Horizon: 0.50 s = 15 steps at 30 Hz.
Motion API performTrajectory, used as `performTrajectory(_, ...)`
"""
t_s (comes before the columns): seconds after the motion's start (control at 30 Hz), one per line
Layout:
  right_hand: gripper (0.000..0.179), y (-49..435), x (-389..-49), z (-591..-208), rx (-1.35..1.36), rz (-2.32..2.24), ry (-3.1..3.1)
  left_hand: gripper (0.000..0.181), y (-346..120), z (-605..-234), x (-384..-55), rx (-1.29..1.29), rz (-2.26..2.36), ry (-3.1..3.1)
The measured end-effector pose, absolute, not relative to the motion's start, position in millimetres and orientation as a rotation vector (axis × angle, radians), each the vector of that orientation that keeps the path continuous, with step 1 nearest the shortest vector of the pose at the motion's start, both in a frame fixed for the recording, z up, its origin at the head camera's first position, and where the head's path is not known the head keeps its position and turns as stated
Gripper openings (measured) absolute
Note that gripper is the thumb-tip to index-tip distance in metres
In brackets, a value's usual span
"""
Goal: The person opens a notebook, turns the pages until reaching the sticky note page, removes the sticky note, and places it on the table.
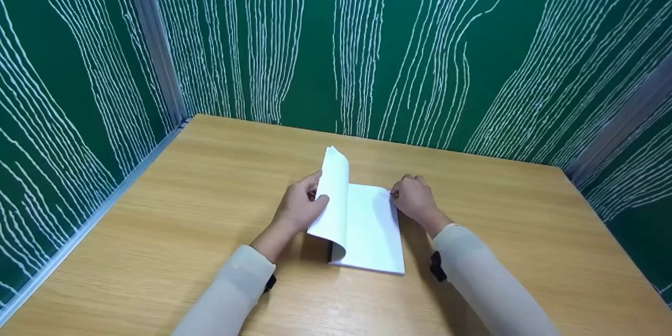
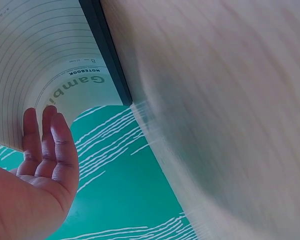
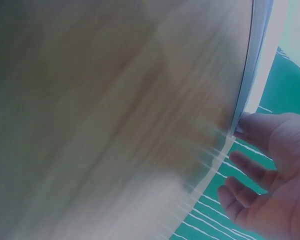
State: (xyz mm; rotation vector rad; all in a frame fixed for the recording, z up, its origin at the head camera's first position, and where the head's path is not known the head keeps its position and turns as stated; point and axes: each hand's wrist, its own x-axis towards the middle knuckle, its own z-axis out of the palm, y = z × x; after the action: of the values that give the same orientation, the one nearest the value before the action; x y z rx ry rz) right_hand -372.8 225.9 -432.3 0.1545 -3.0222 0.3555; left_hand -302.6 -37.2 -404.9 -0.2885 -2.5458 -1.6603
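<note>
A notebook (image 1: pixel 374 231) with white pages lies on the table, its left-hand leaves (image 1: pixel 333 194) standing up and curling over. My left hand (image 1: pixel 300 206) holds those raised leaves, thumb in front and fingers behind. Seen from the left wrist, the underside is a lined page (image 2: pixel 65 45) printed "NOTEBOOK" and "Gambi…", beside a dark spine (image 2: pixel 107 52); three fingers of the left hand (image 2: pixel 47 165) lie against it. At the notebook's far right corner, my right hand (image 1: pixel 415 198) pinches the page edge. In the right wrist view its other fingers (image 3: pixel 245 192) are loosely bent.
The wooden table (image 1: pixel 236 168) surrounds the notebook on all sides. Green walls (image 1: pixel 315 37) with white wavy lines rise behind it and at both sides, with grey posts (image 1: pixel 155 37) at the corners.
</note>
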Motion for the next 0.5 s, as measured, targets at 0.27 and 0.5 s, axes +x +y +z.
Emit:
performTrajectory(0.27, 0.017, 226.6, -371.6, -430.1, 0.198, 0.333, -2.985, 0.055, -36.4, -402.4, -301.9, -0.279, -1.661, -2.553)
performTrajectory(0.5, 0.019, 228.5, -368.2, -427.0, 0.133, 0.556, -3.013, 0.056, -37.7, -403.5, -301.7, -0.292, -1.679, -2.537)
